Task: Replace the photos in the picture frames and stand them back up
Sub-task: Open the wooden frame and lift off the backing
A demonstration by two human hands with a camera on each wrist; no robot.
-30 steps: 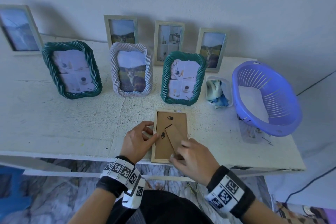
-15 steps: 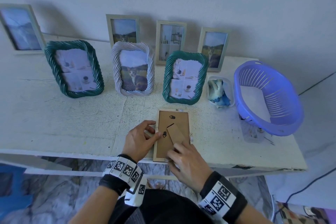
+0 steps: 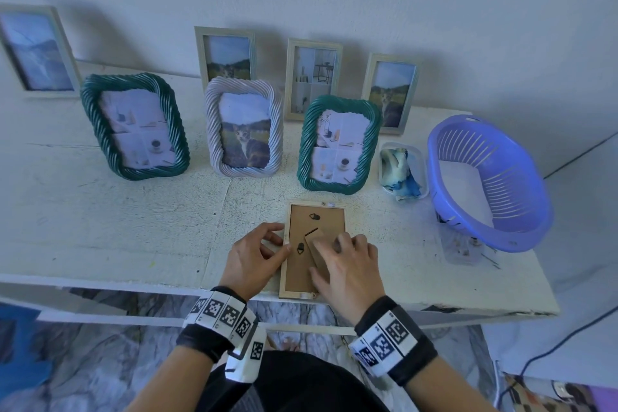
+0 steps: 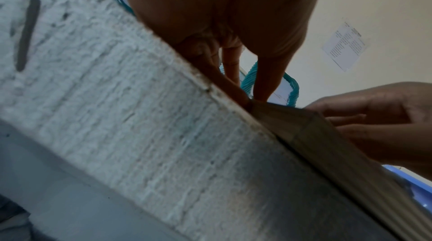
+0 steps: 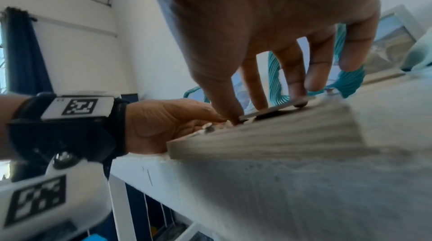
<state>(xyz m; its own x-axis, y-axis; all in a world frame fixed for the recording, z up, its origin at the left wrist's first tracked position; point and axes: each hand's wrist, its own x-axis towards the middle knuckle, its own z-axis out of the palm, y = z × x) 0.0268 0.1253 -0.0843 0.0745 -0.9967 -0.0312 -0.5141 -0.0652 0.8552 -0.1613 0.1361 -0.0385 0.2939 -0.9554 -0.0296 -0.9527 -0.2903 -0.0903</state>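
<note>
1. The wooden frame point(image 3: 314, 251) lies face down at the front edge of the table point(image 3: 117, 227), its near end just over the lip, brown backing board up.
2. The right hand point(image 3: 344, 264) lies over the hinged stand flap point(image 3: 317, 246) on the backing, fingers fairly straight and pressing it, clasping nothing.
3. The left hand point(image 3: 255, 254) steadies the frame's left rail, thumb on the backing near a turn clip point(image 3: 300, 248) and fingers loosely bent at the rail; whether they truly grip it is unclear.
4. The step in hand looks like working the back of this frame; whether it is being opened or closed cannot be told.
5. Next likely calls for turning the clips while the frame is held flat.
6. The photo side is hidden; the far clip point(image 3: 314, 217) is small.
7. Seven frames stand behind; a purple basket point(image 3: 521, 231) sits at the right edge.
</note>
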